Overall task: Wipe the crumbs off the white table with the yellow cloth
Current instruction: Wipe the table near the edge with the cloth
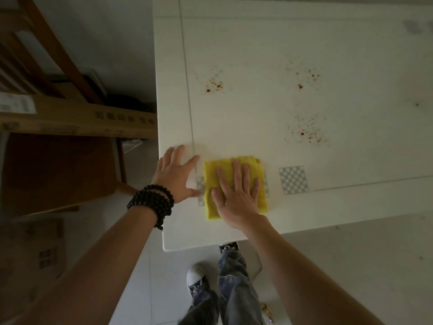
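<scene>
A folded yellow cloth (212, 181) lies near the front left corner of the white table (246, 50). My right hand (236, 195) rests flat on top of the cloth, fingers spread and pressing down. My left hand (174, 173), with a black bead bracelet on its wrist, lies open on the table just left of the cloth, its thumb touching the cloth's edge. Three patches of reddish-brown crumbs lie farther back: one at the left (214, 85), one at the back right (304, 77), one at the right (305, 133).
A checkered square (293, 179) is printed on the table right of the cloth. A wooden chair (58, 170) and a long cardboard box (77, 119) stand left of the table. My legs and shoes (225, 285) are below the front edge.
</scene>
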Demonstrator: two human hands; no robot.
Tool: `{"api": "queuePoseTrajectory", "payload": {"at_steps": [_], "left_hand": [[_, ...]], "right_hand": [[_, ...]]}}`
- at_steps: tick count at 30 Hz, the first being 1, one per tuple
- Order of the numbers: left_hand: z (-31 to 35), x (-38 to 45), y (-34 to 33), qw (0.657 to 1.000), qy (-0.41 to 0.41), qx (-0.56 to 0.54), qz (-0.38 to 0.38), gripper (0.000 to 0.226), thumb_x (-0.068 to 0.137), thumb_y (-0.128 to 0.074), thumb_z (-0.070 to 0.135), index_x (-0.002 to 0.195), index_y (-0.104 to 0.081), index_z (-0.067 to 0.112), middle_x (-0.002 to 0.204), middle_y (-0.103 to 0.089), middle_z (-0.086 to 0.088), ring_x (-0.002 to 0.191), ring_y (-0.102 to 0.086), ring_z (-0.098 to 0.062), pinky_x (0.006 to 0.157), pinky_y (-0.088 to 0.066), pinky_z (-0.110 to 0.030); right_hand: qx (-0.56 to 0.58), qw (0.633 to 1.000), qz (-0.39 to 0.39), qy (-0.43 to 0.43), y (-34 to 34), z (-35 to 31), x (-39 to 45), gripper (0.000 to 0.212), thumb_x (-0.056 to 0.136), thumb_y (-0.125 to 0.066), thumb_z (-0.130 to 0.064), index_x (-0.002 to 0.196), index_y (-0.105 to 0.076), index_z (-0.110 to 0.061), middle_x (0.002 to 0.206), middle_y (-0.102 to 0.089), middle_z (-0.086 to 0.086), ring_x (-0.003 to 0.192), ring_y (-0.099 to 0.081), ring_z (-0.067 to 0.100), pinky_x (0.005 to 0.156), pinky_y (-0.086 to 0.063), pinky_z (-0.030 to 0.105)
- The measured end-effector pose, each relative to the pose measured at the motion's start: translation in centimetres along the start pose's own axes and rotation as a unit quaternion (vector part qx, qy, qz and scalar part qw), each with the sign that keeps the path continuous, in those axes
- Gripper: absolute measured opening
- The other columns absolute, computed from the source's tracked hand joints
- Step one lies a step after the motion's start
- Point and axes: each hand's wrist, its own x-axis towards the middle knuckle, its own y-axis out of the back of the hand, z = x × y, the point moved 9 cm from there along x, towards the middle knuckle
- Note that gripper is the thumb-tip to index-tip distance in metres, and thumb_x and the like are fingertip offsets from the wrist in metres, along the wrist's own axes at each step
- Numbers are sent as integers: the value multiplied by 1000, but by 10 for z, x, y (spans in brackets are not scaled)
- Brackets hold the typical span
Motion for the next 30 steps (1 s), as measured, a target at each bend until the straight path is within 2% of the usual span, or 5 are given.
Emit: {"api": "queuePoseTrajectory", "payload": {"at_steps": [10, 17, 22, 27, 30], "left_hand": [[-26, 101, 57, 999, 46, 19, 19, 100, 75, -63, 68, 151, -13, 26, 159, 1, -12, 146, 2, -35, 119, -11, -52], [-57, 180, 95, 993, 113, 44, 0, 139, 51, -75, 76, 150, -1, 13, 156, 5, -14, 145, 2, -36, 118, -13, -49], [-58, 198, 97, 991, 122, 62, 4, 141, 42, -80, 73, 145, -9, 10, 148, -6, -16, 140, -8, -37, 116, -22, -47], [-63, 199, 101, 992, 118, 49, 3, 140, 39, -81, 74, 144, -14, 11, 147, -6, -14, 139, -10, -35, 116, -23, -47], [-60, 196, 97, 993, 111, 44, -5, 141, 41, -77, 78, 146, -8, 13, 152, -2, -15, 142, -6, -36, 118, -18, -47]], "right_hand": [[-16, 999, 1, 33, 67, -5, 100, 66, 94, -2, -73, 150, 24, -50, 155, 46, -6, 137, 49, 20, 104, 38, 50], [-17, 998, 24, 54, 128, -20, 209, 67, 94, -7, -70, 153, 16, -49, 160, 40, -4, 141, 44, 22, 105, 35, 53], [-7, 997, 35, 70, 152, -41, 269, 65, 98, -12, -66, 155, 12, -47, 161, 37, -2, 142, 43, 24, 106, 34, 54], [-23, 997, 24, 74, 120, -44, 223, 64, 92, 1, -69, 139, 40, -51, 150, 52, -4, 137, 49, 24, 106, 34, 56], [-34, 997, 20, 65, 126, -40, 234, 63, 93, -3, -70, 137, 39, -53, 152, 50, -3, 136, 50, 24, 105, 34, 57]]}}
